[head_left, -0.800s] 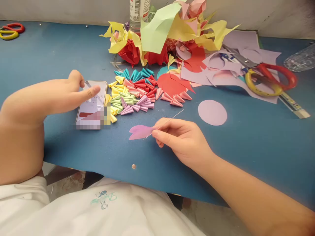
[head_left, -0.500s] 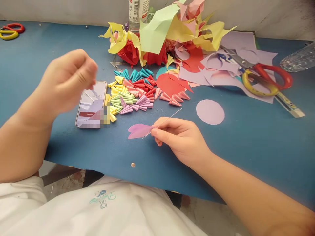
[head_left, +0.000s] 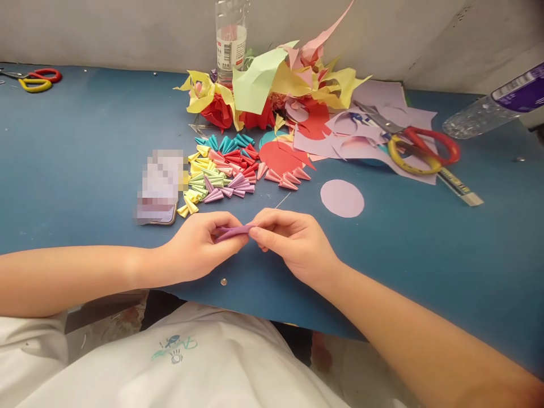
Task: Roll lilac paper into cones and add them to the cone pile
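Near the front edge of the blue counter (head_left: pixel 399 255), with room for moving at the right of the disc (head_left: pixel 342 198), the left hand (head_left: pixel 202 246) and the right hand (head_left: pixel 300 243) both pinch the purple paper (head_left: pixel 234 231), which is between their fingertips. Compared with the earlier frame, the left hand is no longer above the phone (head_left: pixel 166 190), and the paper looks narrower. The cones (head_left: pixel 219 178) are small and pointed, the disc is flat and round, and a straight stick (head_left: pixel 283 200) shows behind the right hand.
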A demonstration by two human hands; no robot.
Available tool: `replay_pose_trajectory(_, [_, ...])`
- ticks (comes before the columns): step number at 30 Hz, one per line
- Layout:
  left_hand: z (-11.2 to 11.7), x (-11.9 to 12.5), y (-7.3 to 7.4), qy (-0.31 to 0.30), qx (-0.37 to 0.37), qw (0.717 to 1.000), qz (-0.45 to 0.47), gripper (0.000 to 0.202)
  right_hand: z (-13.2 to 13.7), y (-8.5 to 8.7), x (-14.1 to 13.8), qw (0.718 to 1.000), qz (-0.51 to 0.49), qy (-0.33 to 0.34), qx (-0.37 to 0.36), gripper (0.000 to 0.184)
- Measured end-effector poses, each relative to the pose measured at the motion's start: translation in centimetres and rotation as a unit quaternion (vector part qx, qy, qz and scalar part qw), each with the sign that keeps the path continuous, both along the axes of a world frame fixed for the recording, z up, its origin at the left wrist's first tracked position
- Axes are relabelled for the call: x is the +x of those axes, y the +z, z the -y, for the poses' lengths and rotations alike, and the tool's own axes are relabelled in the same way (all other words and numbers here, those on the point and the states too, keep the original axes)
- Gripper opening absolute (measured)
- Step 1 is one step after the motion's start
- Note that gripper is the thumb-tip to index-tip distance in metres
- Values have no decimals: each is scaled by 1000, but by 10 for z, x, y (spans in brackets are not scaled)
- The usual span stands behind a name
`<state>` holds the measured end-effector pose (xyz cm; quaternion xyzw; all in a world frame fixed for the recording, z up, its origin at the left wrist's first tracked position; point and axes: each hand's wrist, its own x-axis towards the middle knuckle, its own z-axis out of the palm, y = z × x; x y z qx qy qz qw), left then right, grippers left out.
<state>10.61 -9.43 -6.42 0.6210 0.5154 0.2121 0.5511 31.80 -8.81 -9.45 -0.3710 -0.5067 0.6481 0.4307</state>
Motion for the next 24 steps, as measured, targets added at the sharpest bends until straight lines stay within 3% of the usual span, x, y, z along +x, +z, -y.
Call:
replay_pose_trajectory(9, [-6, -8, -8, -15, 136, 990, 19, 23, -1, 3, -5, 1000, 5, -9, -22, 15])
replay_pose_trajectory(16, [-7, -18, -8, 16, 153, 988, -10, 24, -9, 7, -16, 999, 22, -4, -38, 26])
replay_pose_trajectory(24, [-9, -20, -7, 60, 151, 987, -17, 23, -28, 1, -32, 999, -38, -6, -12, 29])
